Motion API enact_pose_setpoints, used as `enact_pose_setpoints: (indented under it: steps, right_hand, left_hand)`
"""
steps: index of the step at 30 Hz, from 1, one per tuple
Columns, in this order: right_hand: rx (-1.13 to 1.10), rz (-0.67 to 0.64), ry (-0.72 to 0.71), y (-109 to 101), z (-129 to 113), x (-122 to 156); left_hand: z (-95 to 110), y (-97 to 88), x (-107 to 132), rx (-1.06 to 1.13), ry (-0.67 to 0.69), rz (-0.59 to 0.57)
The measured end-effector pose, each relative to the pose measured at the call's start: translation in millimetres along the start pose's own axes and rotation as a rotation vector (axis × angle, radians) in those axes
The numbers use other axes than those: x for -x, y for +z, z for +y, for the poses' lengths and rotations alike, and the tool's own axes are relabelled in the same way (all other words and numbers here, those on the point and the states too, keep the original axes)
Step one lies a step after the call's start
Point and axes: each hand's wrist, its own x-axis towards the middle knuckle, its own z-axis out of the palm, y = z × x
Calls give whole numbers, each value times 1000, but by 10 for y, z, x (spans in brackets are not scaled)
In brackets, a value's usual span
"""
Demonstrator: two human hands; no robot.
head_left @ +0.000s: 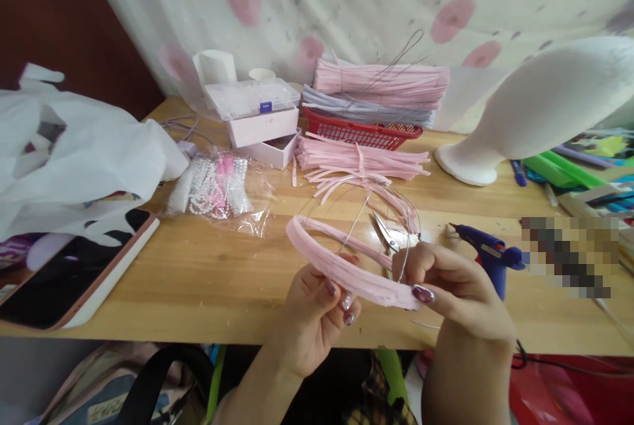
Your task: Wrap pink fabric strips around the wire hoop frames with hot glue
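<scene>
A band of pink pipe cleaners [317, 255], bent into a hoop with thin wires arching over it, is held up above the table's front part. My left hand [317, 313] is closed on its near side, thumb on the outer face. At its right end my right hand [450, 286] pinches the band between thumb and fingers. Just behind the hoop lie scissors [387, 233], partly hidden by it. To the right of my right hand is a blue hot glue gun [488, 250]. Cut pink pipe cleaners [396, 204] lie beyond the hoop.
Bundled pink pipe cleaners [361, 158] lie before a red basket [366, 129] holding more bundles. White boxes [262, 127] and bagged beads [218, 187] are at back left. A phone [74, 273] and white plastic bag [89, 141] lie left. A white foam head [535, 108] stands right.
</scene>
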Motion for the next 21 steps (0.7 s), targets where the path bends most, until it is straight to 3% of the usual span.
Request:
enact_pose_setpoints:
  steps: [5, 21]
  right_hand:
    - [66, -37, 27, 1, -11, -9]
    - [127, -68, 49, 8, -28, -27]
  left_hand:
    - [-1, -36, -27, -110, 22, -97]
    - [37, -76, -1, -122, 9, -125]
